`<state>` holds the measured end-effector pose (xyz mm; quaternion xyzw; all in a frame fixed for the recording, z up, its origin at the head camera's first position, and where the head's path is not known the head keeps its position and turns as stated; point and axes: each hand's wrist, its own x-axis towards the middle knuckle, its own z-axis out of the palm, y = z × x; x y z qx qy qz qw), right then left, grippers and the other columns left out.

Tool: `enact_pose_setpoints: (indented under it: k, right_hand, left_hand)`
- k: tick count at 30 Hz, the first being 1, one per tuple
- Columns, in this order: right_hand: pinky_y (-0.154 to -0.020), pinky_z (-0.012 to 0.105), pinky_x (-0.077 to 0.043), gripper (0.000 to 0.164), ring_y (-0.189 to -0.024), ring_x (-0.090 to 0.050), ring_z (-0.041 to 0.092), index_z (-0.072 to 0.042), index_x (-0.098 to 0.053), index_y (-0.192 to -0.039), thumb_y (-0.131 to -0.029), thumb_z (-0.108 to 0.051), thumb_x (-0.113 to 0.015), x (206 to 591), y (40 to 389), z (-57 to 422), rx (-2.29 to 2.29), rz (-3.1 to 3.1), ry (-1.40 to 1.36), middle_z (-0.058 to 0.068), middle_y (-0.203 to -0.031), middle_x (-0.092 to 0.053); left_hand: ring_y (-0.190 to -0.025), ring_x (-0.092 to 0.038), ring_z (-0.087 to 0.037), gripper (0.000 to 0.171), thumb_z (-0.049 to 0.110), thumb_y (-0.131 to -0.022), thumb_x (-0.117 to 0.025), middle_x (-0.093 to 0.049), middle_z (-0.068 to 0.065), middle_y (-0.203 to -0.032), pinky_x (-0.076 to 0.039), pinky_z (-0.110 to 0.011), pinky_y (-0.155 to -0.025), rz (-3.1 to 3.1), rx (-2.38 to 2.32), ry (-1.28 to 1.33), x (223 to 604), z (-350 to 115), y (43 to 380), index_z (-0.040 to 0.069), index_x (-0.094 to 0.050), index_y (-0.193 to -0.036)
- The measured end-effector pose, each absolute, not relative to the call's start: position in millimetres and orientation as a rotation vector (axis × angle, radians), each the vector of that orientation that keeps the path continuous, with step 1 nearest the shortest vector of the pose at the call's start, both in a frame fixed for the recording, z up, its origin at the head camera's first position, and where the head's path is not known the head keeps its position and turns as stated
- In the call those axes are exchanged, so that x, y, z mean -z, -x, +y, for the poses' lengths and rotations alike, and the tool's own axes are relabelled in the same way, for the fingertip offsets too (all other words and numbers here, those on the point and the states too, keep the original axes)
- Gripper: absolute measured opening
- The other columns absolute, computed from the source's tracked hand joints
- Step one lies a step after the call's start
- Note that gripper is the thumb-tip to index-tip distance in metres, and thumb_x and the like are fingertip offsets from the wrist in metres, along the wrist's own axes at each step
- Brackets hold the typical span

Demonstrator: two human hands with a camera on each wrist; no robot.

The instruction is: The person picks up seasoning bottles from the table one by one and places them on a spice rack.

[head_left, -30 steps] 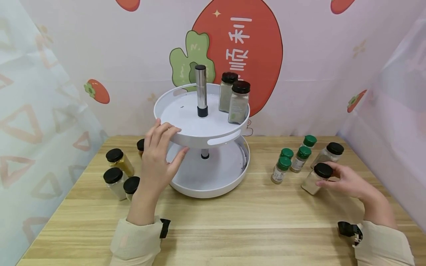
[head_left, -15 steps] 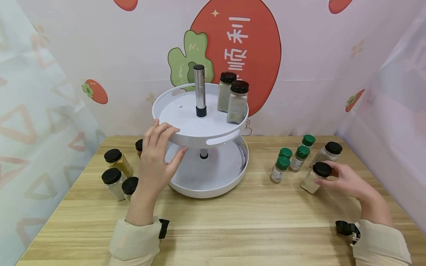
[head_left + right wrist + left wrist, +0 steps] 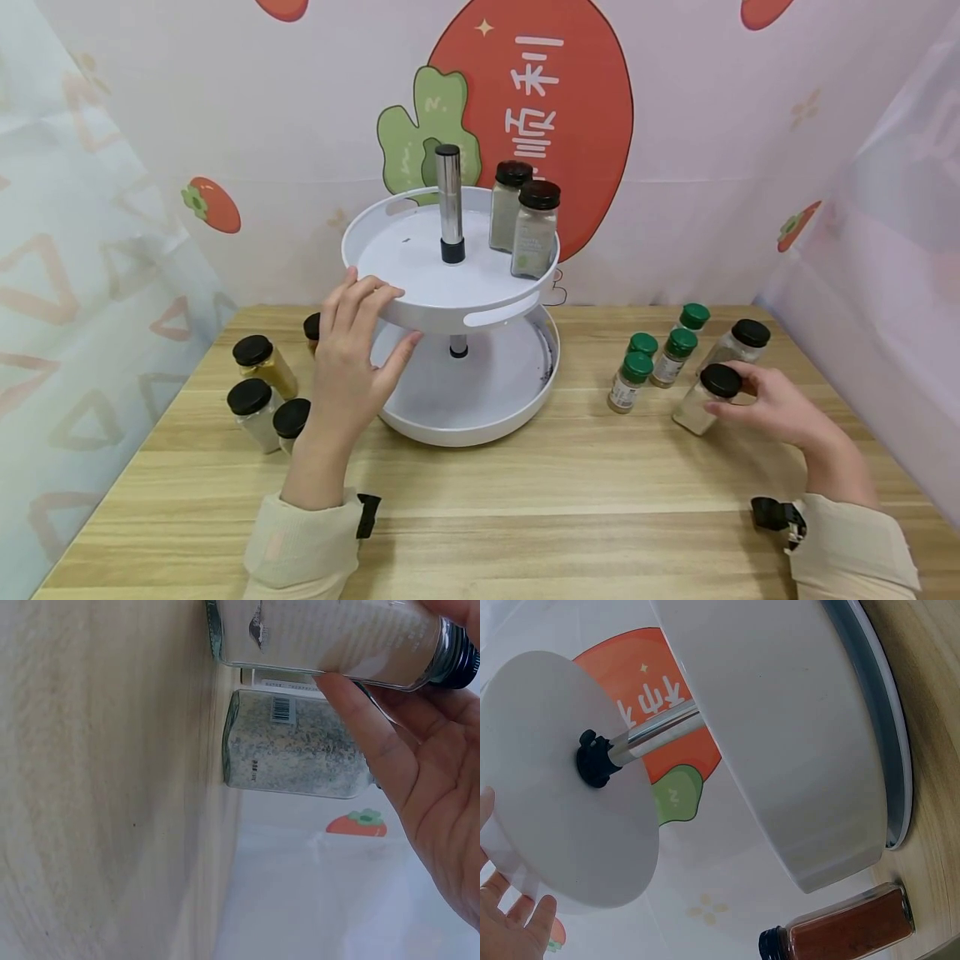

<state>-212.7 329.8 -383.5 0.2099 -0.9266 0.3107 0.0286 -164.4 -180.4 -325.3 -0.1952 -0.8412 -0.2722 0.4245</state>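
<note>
My left hand (image 3: 348,354) rests its fingers over the near left rim of the upper tray (image 3: 442,317) of a white two-tier turntable, thumb stretched out below that rim. Two glass spice jars with black lids, a front jar (image 3: 535,242) and a rear jar (image 3: 506,218), stand at the right of the upper tier. At the right, my right hand (image 3: 776,408) holds a black-lidded spice jar (image 3: 696,408) of pale powder between thumb and fingers. In the right wrist view that jar (image 3: 330,637) is slightly tilted, in front of a jar of speckled seasoning (image 3: 296,742).
Several small green-capped jars (image 3: 625,392) stand left of the right hand. Several black-lidded jars, among them a yellow spice jar (image 3: 270,371), are by the left forearm. The lower tray (image 3: 465,437) sits on the wooden table (image 3: 570,517), with a printed cloth (image 3: 300,108) behind.
The right hand and its jar have shifted slightly left. My left hand stays on the tray rim.
</note>
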Motion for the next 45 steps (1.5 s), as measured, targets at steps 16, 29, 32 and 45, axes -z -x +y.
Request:
enact_pose_setpoints:
  k: [16, 29, 32, 45]
  right_hand:
    - [-0.07, 0.003, -0.045, 0.036, -0.085, -0.057, -0.014, 0.002, -0.065, -0.11, -0.079, -0.007, -0.081, 376.0, 212.1, 328.4, -0.939, -2.804, -0.682, -0.011, -0.09, -0.067]
    - [-0.061, 0.012, -0.047, 0.035, -0.083, -0.058, -0.012, -0.002, -0.065, -0.11, -0.08, -0.008, -0.081, 354.2, 206.6, 324.3, -0.925, -2.777, -0.679, -0.018, -0.086, -0.064]
    - [-0.057, 0.015, -0.048, 0.035, -0.08, -0.058, -0.01, -0.002, -0.064, -0.111, -0.08, -0.007, -0.08, 347.5, 206.8, 322.0, -0.951, -2.779, -0.675, -0.016, -0.085, -0.064]
    - [-0.051, 0.016, -0.046, 0.037, -0.065, -0.052, 0.001, -0.002, -0.065, -0.115, -0.081, -0.002, -0.078, 307.0, 216.9, 307.7, -0.95, -2.739, -0.807, -0.012, -0.08, -0.061]
  left_hand:
    - [-0.141, -0.035, -0.039, 0.047, 0.015, -0.083, -0.079, -0.054, -0.015, -0.131, -0.025, -0.044, -0.127, -2.094, 0.688, 0.477, 322.1, -178.5, 165.8, 0.005, -0.057, -0.124]
    - [-0.141, -0.036, -0.04, 0.047, 0.014, -0.083, -0.079, -0.054, -0.015, -0.131, -0.025, -0.045, -0.127, -2.076, 0.704, 0.486, 324.7, -176.2, 167.8, 0.005, -0.058, -0.124]
    - [-0.14, -0.036, -0.041, 0.047, 0.014, -0.082, -0.079, -0.055, -0.015, -0.131, -0.025, -0.045, -0.127, -2.075, 0.709, 0.482, 325.0, -177.2, 166.9, 0.005, -0.058, -0.124]
    - [-0.14, -0.036, -0.04, 0.047, 0.016, -0.083, -0.079, -0.054, -0.015, -0.131, -0.026, -0.045, -0.126, -2.107, 0.69, 0.462, 326.1, -179.8, 161.0, 0.006, -0.058, -0.124]
